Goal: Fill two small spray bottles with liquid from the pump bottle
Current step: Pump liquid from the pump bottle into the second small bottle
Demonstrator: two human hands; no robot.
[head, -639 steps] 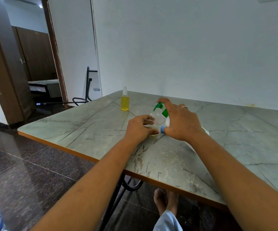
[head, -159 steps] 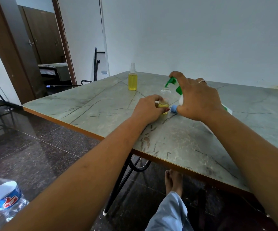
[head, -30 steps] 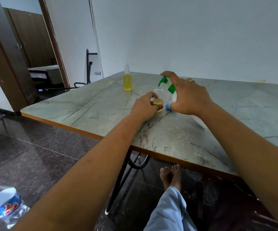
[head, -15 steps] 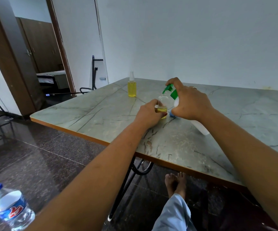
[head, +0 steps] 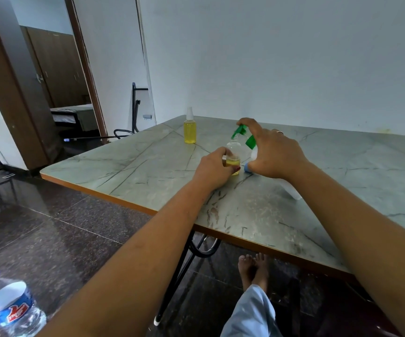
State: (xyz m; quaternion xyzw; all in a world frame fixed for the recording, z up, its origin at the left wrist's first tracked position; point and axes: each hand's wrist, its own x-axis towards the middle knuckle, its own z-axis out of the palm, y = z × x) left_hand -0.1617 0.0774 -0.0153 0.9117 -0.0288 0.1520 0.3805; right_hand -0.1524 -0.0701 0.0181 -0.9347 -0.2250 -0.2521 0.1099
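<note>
Marble-patterned table (head: 342, 171) carries all three of the task's bottles, near its front left corner. Biggest of them is the pump bottle (head: 291, 190), a white plastic body leaned over so that its green pump head (head: 239, 130) sits above the open spray bottle (head: 233, 152). It is probably the heaviest piece, stiff enough not to buckle and smooth, so the neck below the pump is the sound place to hold it. The filled spray bottle (head: 189, 129) stands upright further back, capped, yellow almost to the shoulder, well apart from both hands. The open spray bottle is clear, thin-walled and very light, with yellow liquid only in its lower part. It would likely tip at a nudge, so it wants holding low on the body with the mouth left clear.

The right hand (head: 275, 154) arches over the pump bottle's neck, forearm stretched across the table. Its index finger (head: 247, 122) lies on top of the pump head and the thumb curls in low at the side, so it grasps the bottle. The left hand (head: 214, 170) rests on the table, fingers wrapped round the open spray bottle's lower half, steadying it upright under the nozzle.
</note>
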